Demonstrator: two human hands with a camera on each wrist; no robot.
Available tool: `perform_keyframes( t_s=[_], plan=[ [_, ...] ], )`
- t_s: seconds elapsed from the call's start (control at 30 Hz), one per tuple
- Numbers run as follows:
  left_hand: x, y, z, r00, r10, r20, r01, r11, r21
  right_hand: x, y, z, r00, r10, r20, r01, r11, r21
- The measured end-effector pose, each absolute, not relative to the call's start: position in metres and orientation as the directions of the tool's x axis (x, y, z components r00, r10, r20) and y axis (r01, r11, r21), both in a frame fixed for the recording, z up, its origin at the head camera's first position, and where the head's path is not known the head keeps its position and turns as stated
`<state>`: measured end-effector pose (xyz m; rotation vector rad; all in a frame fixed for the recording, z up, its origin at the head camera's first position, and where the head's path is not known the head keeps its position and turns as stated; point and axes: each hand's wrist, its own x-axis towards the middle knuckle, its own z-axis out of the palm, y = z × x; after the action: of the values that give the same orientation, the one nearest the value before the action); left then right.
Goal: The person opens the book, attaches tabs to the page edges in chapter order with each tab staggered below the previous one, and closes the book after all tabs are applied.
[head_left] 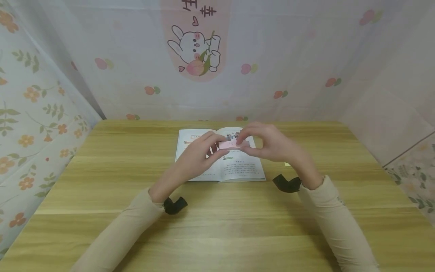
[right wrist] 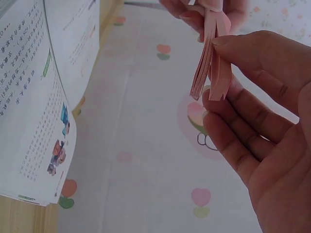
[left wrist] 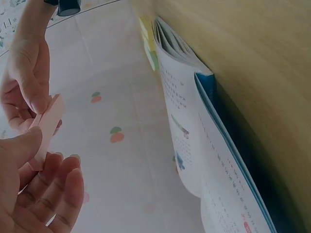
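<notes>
Both hands hold a small pink pad of paper slips (head_left: pixel 227 145) above an open book (head_left: pixel 239 170). My left hand (head_left: pixel 198 152) pinches the pad's left end between thumb and fingers. My right hand (head_left: pixel 270 144) has thumb and fingers at the other end. In the right wrist view the pad (right wrist: pixel 221 80) is parted into two bundles, the thinner one fanned at its edges. The right thumb (right wrist: pixel 243 48) presses the thicker bundle against the fingers. Seen from the left wrist, the pad (left wrist: pixel 47 121) is tilted, with both thumbs on it.
The book lies on a wooden table (head_left: pixel 217 234), with printed text and small coloured pictures. Beside its right edge, a yellow and green item (left wrist: pixel 148 43) is partly hidden by the right arm. Patterned curtains (head_left: pixel 299 56) hang behind and at the sides.
</notes>
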<state>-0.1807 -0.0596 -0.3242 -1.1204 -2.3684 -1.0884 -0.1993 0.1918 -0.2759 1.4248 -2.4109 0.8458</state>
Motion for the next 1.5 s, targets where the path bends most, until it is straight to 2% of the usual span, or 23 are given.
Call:
perform_keyframes(
  t_s=[0.4,0.8,1.27,1.5],
  plan=[
    [-0.1779,-0.0586,-0.3259,-0.638,0.477,0.604,0.77,0.374,0.518,-0.1976,0.1896,-0.2778,-0.519,-0.725,0.454,-0.85,0.378,-0.367],
    [-0.1772,-0.0576,-0.3273,-0.635,0.458,0.622,0.772,0.37,0.517,-0.1965,0.1916,-0.277,-0.591,-0.698,0.404,-0.802,0.457,-0.385],
    [-0.1778,-0.0572,-0.3278,-0.617,0.458,0.64,0.787,0.343,0.513,-0.1948,0.1942,-0.273,-0.602,-0.682,0.415,-0.795,0.461,-0.395],
    [-0.1779,-0.057,-0.3274,-0.618,0.46,0.638,0.786,0.354,0.506,-0.195,0.1962,-0.2736,-0.576,-0.677,0.458,-0.815,0.434,-0.384]
  ],
)
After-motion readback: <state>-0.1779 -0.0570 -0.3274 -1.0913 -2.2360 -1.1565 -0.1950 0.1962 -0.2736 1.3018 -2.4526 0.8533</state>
